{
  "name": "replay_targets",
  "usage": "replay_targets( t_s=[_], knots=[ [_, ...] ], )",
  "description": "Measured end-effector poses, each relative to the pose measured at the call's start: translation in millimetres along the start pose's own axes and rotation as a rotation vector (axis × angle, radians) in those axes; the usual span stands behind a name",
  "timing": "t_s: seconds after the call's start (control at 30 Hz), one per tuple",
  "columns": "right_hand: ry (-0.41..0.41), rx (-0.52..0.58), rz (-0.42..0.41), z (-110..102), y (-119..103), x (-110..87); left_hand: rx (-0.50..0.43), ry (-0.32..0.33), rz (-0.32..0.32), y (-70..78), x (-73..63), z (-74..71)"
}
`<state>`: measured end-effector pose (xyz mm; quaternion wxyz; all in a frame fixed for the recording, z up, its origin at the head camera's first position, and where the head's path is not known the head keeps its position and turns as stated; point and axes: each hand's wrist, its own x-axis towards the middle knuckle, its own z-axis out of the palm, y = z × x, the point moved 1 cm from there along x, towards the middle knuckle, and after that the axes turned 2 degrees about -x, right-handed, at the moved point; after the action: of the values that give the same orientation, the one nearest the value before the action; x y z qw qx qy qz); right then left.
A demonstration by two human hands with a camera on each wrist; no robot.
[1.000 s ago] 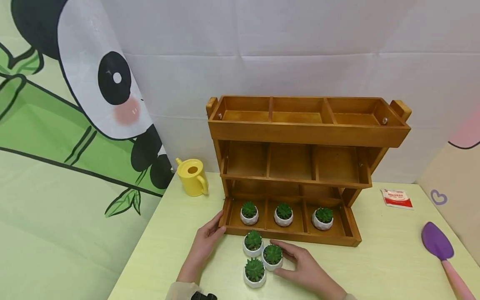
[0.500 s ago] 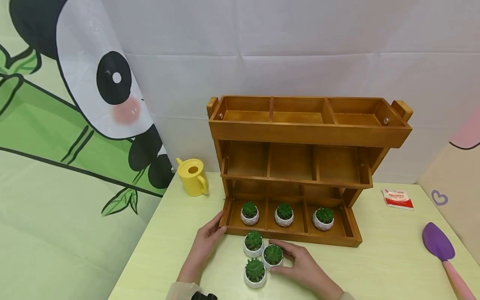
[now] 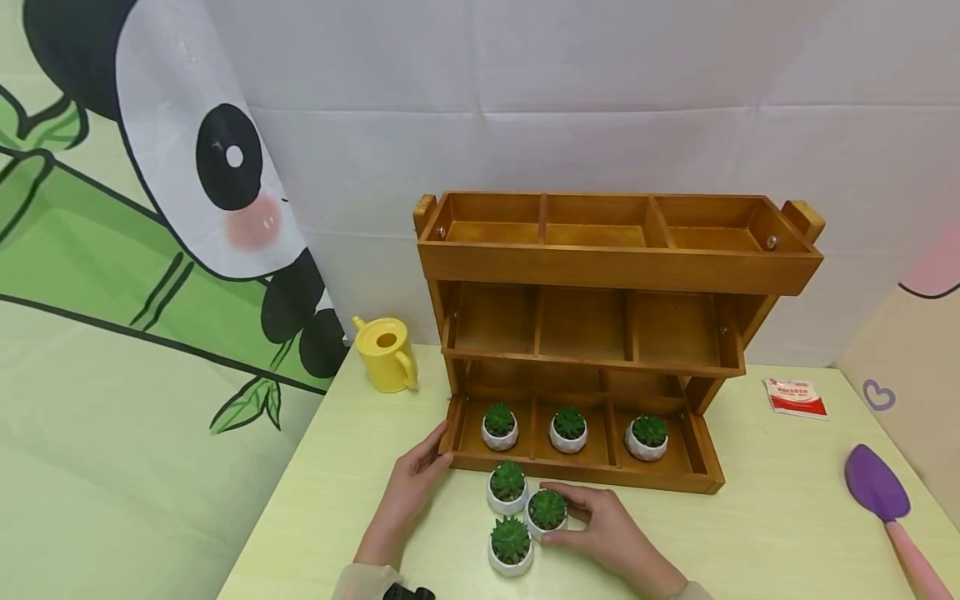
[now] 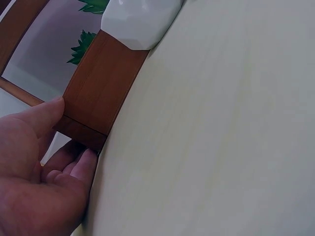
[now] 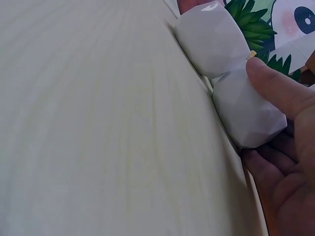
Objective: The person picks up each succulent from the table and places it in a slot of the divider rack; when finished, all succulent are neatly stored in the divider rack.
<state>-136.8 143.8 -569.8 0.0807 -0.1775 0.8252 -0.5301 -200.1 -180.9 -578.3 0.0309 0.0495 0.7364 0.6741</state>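
My left hand (image 3: pixel 411 483) grips the front left corner of the wooden shelf (image 3: pixel 585 477); in the left wrist view the thumb (image 4: pixel 49 115) lies on its edge and the other fingers curl at its side. With thumb and fingers on either side, my right hand (image 3: pixel 600 529) holds a potted succulent (image 3: pixel 547 510) in a white faceted pot, standing on the table. Touching or close beside it are two more, a rear potted succulent (image 3: pixel 507 487) and a front potted succulent (image 3: pixel 510 546). In the right wrist view the held white pot (image 5: pixel 246 110) is partly covered by the thumb.
The shelf's bottom tier holds a left succulent (image 3: pixel 498 426), a middle succulent (image 3: pixel 567 429) and a right succulent (image 3: pixel 647 437), one per compartment. A yellow watering can (image 3: pixel 386 356) stands at the left. Rightward lie a red-and-white packet (image 3: pixel 795 398) and a purple spade (image 3: pixel 876 483).
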Motion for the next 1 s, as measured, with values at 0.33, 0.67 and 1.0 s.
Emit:
replay_targets(
  t_s=[0.33,0.67,1.0],
  knots=[
    [0.007,0.056,0.023,0,-1,-2.4,0.012,-0.007,0.029,1.1,0.2,2.1],
    [0.041,0.060,0.041,-2,-2,-4.7,0.019,-0.002,0.018,1.6,1.2,1.4],
    [0.096,-0.099,0.009,-15,-16,-3.1,0.008,-0.003,-0.004,2.3,-0.3,0.4]
  ],
)
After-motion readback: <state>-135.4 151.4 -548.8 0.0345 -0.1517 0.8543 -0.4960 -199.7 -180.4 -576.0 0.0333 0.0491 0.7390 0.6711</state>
